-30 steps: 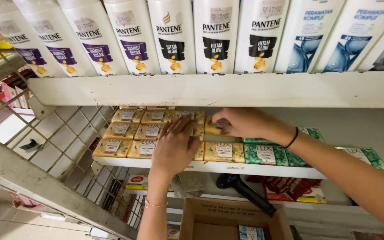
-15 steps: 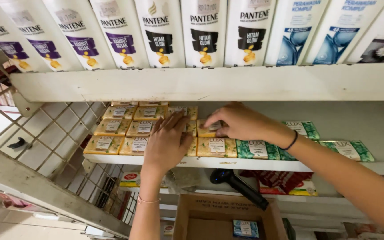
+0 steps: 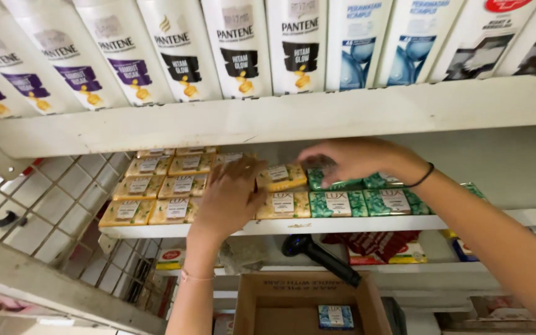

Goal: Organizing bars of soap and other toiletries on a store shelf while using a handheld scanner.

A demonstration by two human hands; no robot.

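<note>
Reaching into the middle shelf [image 3: 355, 224], both hands worked among rows of boxed soap bars. The left hand [image 3: 231, 198] lay palm down with its fingers spread loosely over the yellow soap boxes [image 3: 156, 186], pressing on the ones near the middle of the row; it was flat on them and gripped nothing that could be seen. The right hand [image 3: 352, 160], with a thin black band [image 3: 423, 177] at the wrist, hovered over the seam where yellow met green. Its fingers curled down onto a tilted yellow soap box [image 3: 280, 177] that sat propped above the front row, touching its right end, though whether they actually pinched it could not be told from this angle. Just right of that box, green soap boxes [image 3: 367, 201] ran along the shelf's front edge, partly under the right palm.

Above, a white shelf board [image 3: 268, 118] carried a line of tall white shampoo bottles [image 3: 243, 43] with purple, black and blue labels. Below the soap shelf, a black handheld scanner [image 3: 317, 254] rested at an angle near some red packets [image 3: 386, 245]. Lower still, an open cardboard carton [image 3: 308, 304] held a single small blue soap box [image 3: 335, 316] on its floor. A white wire grid panel [image 3: 51, 205] closed off the left side of the shelving
</note>
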